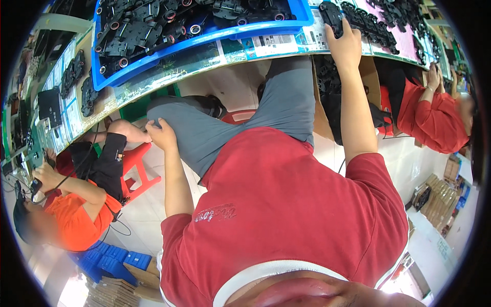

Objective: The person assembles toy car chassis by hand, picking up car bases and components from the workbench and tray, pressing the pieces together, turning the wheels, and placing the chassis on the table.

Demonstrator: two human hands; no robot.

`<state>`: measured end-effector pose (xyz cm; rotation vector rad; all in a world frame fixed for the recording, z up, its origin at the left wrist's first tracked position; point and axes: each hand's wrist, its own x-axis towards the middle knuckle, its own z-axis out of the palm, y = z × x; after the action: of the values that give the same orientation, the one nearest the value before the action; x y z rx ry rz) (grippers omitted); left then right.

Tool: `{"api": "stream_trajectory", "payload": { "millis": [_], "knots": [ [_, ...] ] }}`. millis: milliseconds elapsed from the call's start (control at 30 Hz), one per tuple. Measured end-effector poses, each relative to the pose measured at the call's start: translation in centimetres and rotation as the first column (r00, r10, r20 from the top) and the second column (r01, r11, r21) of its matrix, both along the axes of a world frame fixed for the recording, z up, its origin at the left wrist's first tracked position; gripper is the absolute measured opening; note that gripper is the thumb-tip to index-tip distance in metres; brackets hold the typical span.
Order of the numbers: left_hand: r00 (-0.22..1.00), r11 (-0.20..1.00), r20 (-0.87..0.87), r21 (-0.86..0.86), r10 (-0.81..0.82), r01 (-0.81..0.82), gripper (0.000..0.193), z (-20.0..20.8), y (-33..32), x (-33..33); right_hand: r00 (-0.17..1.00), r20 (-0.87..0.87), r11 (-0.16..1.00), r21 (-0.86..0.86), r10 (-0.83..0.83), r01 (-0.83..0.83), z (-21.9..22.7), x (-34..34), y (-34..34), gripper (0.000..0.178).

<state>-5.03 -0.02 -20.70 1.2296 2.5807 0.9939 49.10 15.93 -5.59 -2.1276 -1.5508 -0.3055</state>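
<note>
Grips black plastic housing (331, 15) with right hand (347, 48); rests left hand (162, 135), fingers apart, on knee (176, 108). Likely light, stiff; best held by sides.

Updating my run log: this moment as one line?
left hand: at left knee | right hand: on black part | blue bin: black pieces

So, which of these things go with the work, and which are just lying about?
Likely part of the work:
- black part between the right hand's thumb and fingers
- row of black parts beside it
- blue tray heaped with similar pieces

Seemingly just lying about, away from the hands:
- blue boxes, lower left
- stacked cardboard, lower right
</note>
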Motion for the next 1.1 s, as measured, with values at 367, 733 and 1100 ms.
{"api": "stream_trajectory", "payload": {
  "millis": [367, 733, 1100],
  "knots": [
    [0.896, 0.923, 0.223, 0.127, -0.384, 0.363, 0.022, 4.5, 1.0, 8.5, 0.985, -0.161, 0.995, 0.091, 0.065, -0.051, 0.1, 0.8, -3.4, 0.061],
    [-0.283, 0.544, 0.786, 0.595, -0.55, 0.592, 0.053, 12.0, 2.8, 23.6, 0.637, -0.626, 0.834, 0.04, 0.45, -0.55, 3.1, -13.6, -15.5, 0.064],
    [-0.104, 0.584, 0.652, 0.729, -0.751, 0.357, 0.062, 12.3, 1.3, 19.1, 0.511, -0.351, 0.579, 0.121, 0.785, -0.806, 4.4, -18.8, -13.0, 0.063]
  ]
}}
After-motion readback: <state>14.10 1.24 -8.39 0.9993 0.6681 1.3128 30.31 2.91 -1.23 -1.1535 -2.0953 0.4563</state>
